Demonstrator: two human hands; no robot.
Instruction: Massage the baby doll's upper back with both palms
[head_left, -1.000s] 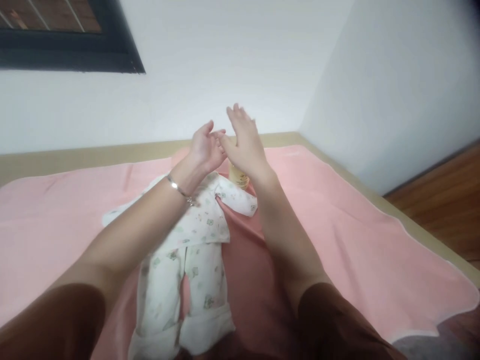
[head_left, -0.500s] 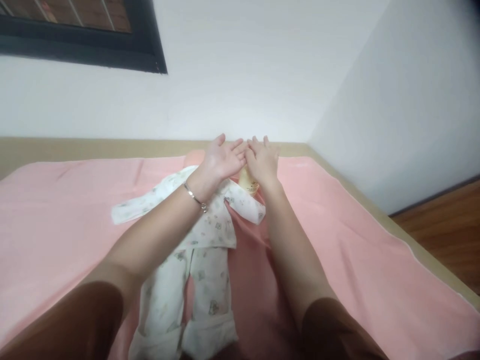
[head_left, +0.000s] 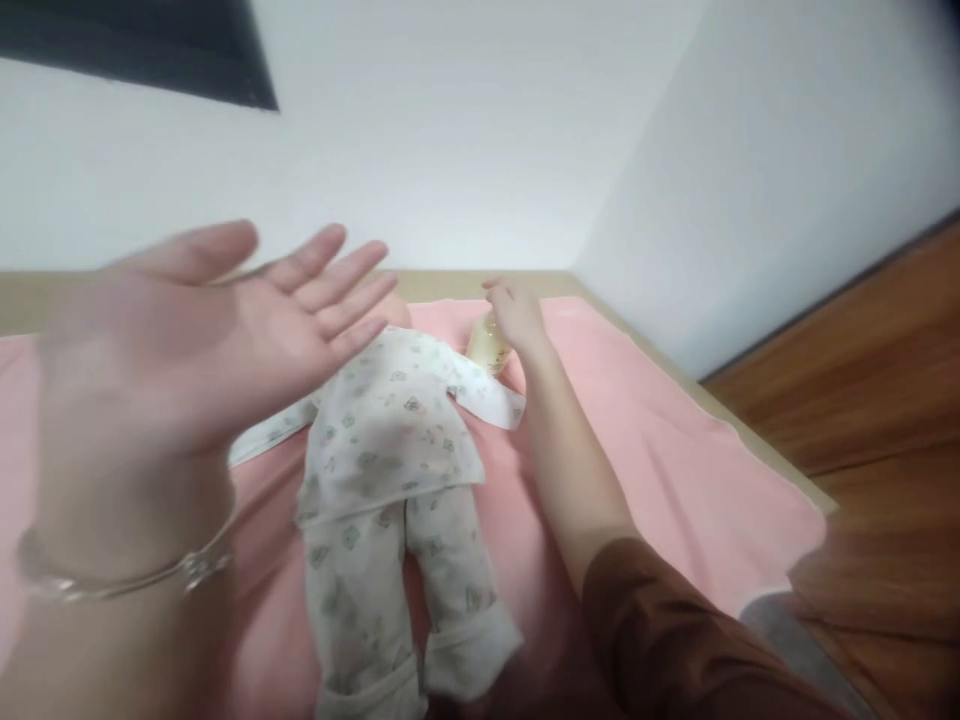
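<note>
One left hand, nearest: the left hand (head_left: 217,350) lies palm up in the air, fingers spread, with nothing in it that shows.
Bracelet: a thin silvery bracelet (head_left: 199,570) circles that wrist.
Trousers: the patterned trousers (head_left: 360,590), cuffs turned up, lie flat-looking below the shirt hem.
Shirt: the matching shirt (head_left: 390,410) is laid out on the pink cloth (head_left: 645,430), one sleeve reaching toward the bottle.
Bottle: the pale yellow bottle (head_left: 486,345) stands on the cloth just beyond that sleeve, seemingly upright.
Right hand: the right hand (head_left: 517,315) is at the bottle's top, fingers bent; whether it grips, presses or only touches, I cannot tell.
Just changed: half a second ago both hands met above the bottle; now the left has come back toward the camera, leaving the right there alone.
Meaning: the hands' shared work at the bottle seems broken off, the left now free.
Backdrop: a white wall (head_left: 450,140).
</note>
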